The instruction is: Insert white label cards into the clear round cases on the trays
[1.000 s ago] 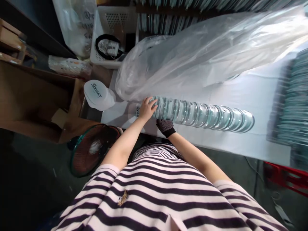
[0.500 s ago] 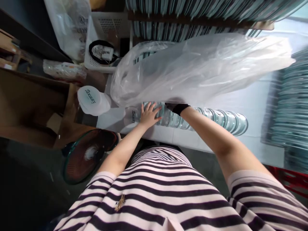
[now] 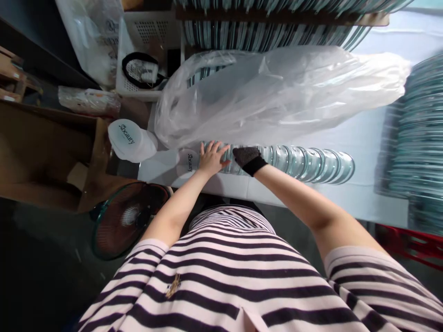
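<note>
A row of round clear glass lids (image 3: 304, 163) stands on edge along the near side of the white table, pressed close together. My bare left hand (image 3: 211, 160) lies over the row's left part, its fingers spread. Just to its right, my right hand (image 3: 247, 157), in a dark glove, is closed over the glass with its fingers together; the fingertips are hard to make out. Left of my left hand sits a round white piece with dark "beauty" print (image 3: 187, 162). A stack of similar printed white discs (image 3: 126, 137) is at the table's left end.
A crumpled clear plastic bag (image 3: 277, 97) lies behind the row. Racked glass discs (image 3: 242, 36) stand at the back, with more stacked glass (image 3: 418, 143) at right. A white basket (image 3: 152, 55) holds a black cable. A fan (image 3: 128, 221) and open carton (image 3: 88, 170) are at left.
My right hand has come out from under the bag's edge and shows more fully over the row. My left hand stays spread on the glass. The view has shifted slightly.
</note>
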### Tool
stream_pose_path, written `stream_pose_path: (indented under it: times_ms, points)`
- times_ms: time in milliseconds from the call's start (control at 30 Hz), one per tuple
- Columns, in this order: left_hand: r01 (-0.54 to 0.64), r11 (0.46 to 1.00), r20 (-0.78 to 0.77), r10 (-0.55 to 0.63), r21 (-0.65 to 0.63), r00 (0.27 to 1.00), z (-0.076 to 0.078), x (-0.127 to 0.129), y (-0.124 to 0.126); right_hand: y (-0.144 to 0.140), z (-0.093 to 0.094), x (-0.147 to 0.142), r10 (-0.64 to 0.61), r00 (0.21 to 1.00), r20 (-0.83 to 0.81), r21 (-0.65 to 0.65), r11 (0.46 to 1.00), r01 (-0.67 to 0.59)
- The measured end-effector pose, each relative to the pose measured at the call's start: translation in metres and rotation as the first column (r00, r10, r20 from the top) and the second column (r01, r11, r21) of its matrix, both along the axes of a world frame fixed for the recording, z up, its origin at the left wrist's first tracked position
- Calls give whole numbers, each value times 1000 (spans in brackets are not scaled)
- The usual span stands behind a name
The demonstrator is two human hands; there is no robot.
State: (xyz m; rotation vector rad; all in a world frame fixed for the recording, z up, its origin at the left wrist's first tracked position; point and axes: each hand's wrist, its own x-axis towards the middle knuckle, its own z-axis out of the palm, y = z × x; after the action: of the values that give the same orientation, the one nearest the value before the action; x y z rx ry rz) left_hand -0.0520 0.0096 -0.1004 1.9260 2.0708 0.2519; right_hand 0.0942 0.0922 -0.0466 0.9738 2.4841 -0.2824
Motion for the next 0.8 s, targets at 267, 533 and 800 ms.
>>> stream_pose_path:
  times_ms: [267, 533, 800]
  points:
    - [-36, 999, -26, 35, -13, 999, -3, 2, 2, -88, -52, 25, -70, 996, 46, -121, 990, 75]
    - [-39, 993, 190, 16, 115, 982, 2, 1, 35, 17, 0, 64, -394, 909, -134, 23, 916, 400]
    - [32, 999, 314, -40, 30, 949, 26, 35, 119, 117, -9, 49, -266, 959, 98, -177, 943, 280]
